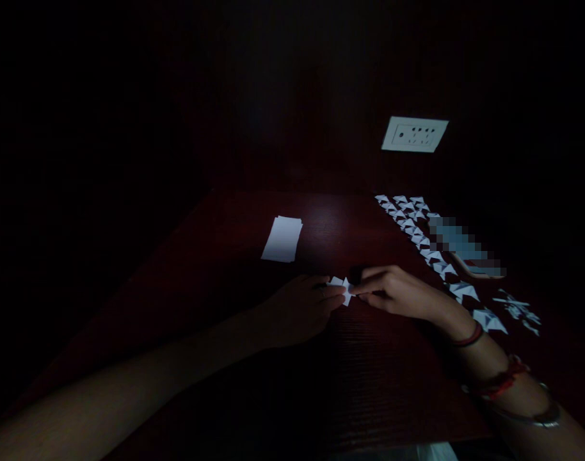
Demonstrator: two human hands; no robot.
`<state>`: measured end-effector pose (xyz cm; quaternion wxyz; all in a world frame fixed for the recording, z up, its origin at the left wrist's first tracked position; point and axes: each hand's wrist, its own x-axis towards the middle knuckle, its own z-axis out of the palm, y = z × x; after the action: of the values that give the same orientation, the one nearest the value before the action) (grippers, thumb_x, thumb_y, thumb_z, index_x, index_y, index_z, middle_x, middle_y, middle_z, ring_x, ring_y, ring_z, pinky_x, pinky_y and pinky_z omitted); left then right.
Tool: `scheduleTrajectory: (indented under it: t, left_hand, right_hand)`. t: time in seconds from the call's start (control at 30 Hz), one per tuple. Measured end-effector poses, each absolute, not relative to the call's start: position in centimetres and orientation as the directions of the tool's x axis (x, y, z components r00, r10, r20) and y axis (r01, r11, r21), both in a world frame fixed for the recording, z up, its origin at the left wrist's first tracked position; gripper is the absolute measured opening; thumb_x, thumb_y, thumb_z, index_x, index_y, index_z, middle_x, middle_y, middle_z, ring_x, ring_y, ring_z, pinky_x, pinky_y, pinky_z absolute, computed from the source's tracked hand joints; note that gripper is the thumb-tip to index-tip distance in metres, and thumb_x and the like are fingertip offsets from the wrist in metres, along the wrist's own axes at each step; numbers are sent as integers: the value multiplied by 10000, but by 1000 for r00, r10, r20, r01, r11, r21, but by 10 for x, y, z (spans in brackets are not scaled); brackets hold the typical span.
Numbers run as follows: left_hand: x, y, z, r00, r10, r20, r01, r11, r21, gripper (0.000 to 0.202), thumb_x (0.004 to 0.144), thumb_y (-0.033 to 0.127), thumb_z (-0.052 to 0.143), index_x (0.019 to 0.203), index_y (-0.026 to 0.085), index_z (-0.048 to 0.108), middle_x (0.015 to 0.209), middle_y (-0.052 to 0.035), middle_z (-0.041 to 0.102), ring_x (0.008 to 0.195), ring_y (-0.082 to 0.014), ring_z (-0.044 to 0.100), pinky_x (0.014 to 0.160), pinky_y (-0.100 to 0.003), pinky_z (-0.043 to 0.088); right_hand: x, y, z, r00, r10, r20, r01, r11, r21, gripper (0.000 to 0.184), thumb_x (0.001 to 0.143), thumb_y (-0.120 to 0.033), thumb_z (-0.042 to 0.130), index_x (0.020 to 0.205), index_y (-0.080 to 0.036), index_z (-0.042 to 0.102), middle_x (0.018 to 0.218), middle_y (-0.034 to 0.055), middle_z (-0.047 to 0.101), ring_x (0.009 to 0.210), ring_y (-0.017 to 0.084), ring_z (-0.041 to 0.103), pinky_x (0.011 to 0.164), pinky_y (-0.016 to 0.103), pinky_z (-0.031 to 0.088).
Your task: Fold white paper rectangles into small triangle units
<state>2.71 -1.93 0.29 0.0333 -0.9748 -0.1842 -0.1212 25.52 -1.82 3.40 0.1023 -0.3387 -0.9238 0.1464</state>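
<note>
White rectangular paper stack (283, 240): apparently unused. Stack's near side: pointed white paper piece (348, 290), pinched by my left hand (304, 308) and right hand (398, 292), seemingly mid-fold. Stack's right: folded white paper pieces (434, 256), likely done.

Legible text: none we can make out; the smartphone's (460, 246) screen is pixelated beyond reading.

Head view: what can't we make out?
All in the head view:
- Paper: partly covered by left hand and right hand; full shape unclear.
- Phone: pixelation hides its upper surface.
- Pale item: cut off by the bottom edge.
- Scraps: too small and jumbled to count.
- Far left: lost in darkness.
</note>
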Motion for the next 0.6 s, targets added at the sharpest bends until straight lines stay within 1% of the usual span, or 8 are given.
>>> scheduleTrajectory:
  t: [0.2, 0.43, 0.6]
  left_hand:
    - [29, -18, 3, 905, 363, 222, 376, -926, -20, 360, 844, 215, 361, 1203, 190, 368, 1246, -14, 411, 1154, -204, 334, 959, -360, 275]
    - [29, -19, 0, 898, 367, 243, 387, -922, -35, 344, 838, 209, 367, 1180, 178, 396, 1261, -15, 395, 1163, -208, 310, 971, -348, 246]
    - [29, -19, -1, 897, 386, 217, 400, -916, -21, 361, 835, 204, 359, 1195, 175, 376, 1269, -11, 384, 1164, -214, 306, 958, -361, 264]
  right_hand:
    - [253, -20, 35, -759, 649, 53, 612, 739, -281, 256, 783, -121, 445, 944, -207, 624, 731, 14, 526, 645, 101, 496, 592, 207, 357]
    - [254, -21, 34, -755, 653, 58, 625, 744, -238, 323, 782, -127, 445, 1054, -254, 567, 746, 5, 532, 637, 97, 505, 579, 200, 353]
    - [253, -23, 35, -753, 657, 35, 645, 748, -159, 310, 783, -138, 442, 1043, -247, 568, 770, 9, 552, 656, 108, 515, 584, 215, 347]
